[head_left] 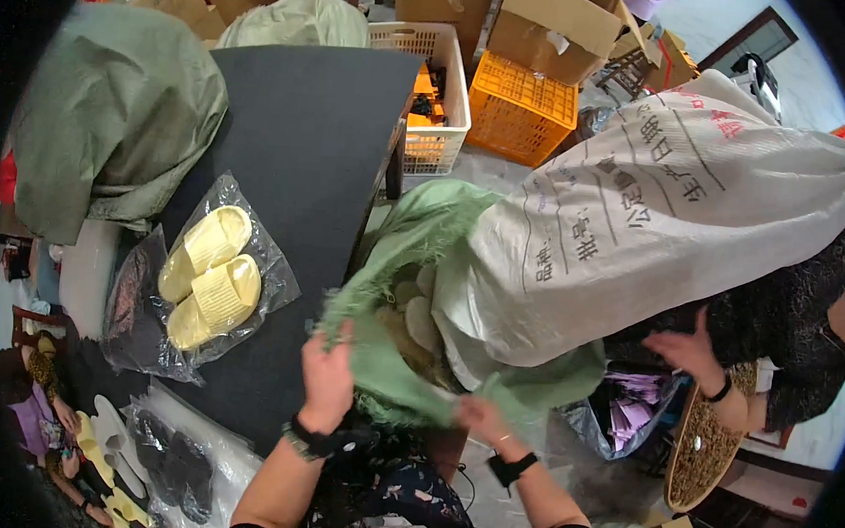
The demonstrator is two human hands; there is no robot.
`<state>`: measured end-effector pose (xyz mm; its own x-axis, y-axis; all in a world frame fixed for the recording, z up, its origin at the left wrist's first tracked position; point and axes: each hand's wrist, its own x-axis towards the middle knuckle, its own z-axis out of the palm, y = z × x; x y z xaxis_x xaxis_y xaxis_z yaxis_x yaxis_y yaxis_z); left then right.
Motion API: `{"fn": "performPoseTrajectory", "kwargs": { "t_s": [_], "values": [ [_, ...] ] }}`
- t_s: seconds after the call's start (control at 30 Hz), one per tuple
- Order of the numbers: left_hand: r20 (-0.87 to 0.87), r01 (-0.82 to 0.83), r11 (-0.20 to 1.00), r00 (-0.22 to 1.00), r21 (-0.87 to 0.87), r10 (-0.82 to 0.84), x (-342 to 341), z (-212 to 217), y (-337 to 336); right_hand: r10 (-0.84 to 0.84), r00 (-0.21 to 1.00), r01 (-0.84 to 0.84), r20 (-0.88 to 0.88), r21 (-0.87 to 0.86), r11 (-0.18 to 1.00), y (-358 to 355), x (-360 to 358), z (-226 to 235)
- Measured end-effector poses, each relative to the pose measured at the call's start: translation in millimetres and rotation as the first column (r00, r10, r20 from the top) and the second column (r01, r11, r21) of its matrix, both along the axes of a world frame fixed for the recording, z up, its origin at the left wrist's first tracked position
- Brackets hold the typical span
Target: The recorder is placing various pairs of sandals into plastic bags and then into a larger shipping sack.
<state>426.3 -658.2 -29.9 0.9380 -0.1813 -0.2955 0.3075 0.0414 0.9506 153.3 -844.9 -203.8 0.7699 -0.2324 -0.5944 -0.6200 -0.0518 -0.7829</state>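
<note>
The big white woven sack (674,210) lay tipped on its side, its mouth pushed down into the open green sack (413,264), and a co-worker's hand (690,353) steadied it from the right. That weight looked like the main hazard: if the white sack had rolled or slid off the green mouth, the pale slippers (418,312) passing between them would likely have spilled to the floor, because the only thing keeping the opening wide was the person's own pull on loose, fraying cloth.

The green sack sat just off the edge of the dark counter (296,124), between the counter and the person's lap. Its rim was bunched and soft, so it might have slipped out of the grip or folded shut under the load.

The left hand (326,378) was closed on the near-left edge of the green sack's mouth, fingers curled over the fabric and lifting it. The right hand (481,422) was pinched shut on the lower right part of the same rim (partly hidden by the folds, so the exact hold was hard to read). The opening thus lay directly above and between the two grips, with the slippers inside it just beyond the left fingers.

On the counter nearby, well apart from the hands, a bagged pair of yellow slippers (210,277) rested untouched.
</note>
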Motion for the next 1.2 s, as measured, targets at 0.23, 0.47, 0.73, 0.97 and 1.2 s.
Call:
{"fn": "performPoseTrajectory", "kwargs": {
  "t_s": [0.23, 0.47, 0.73, 0.97, 1.2],
  "values": [
    [-0.148, -0.117, 0.965, 0.985, -0.236, 0.083, -6.6, 95.1, 65.1, -0.184, 0.43, 0.857, 0.884, -0.335, 0.392, -195.9, 56.7, 152.3],
    [-0.23, 0.041, 0.954, 0.967, -0.296, -0.113, -37.0, 96.6, 60.9, -0.147, 0.853, 0.416, 0.5, -0.483, 0.77, -135.0, 82.9, 135.0],
    [-0.256, 0.087, 0.994, 0.962, -0.061, -0.1, -49.5, 99.8, 73.5, -0.103, 0.787, 0.34, 0.608, -0.289, 0.895, -18.5, 118.7, 236.7],
    [-0.205, 0.121, 0.99, 0.97, -0.074, -0.133, -54.8, 88.8, 77.1, -0.287, 0.685, 0.413, 0.669, -0.032, 0.91, -42.1, 66.1, 264.2],
    [-0.065, -0.007, 1.0, 0.998, -0.002, 0.007, -55.5, 76.6, 108.2, -0.561, 0.73, 0.683, 0.39, -0.443, 0.581, -197.2, -57.9, 25.3]
  ]
}}
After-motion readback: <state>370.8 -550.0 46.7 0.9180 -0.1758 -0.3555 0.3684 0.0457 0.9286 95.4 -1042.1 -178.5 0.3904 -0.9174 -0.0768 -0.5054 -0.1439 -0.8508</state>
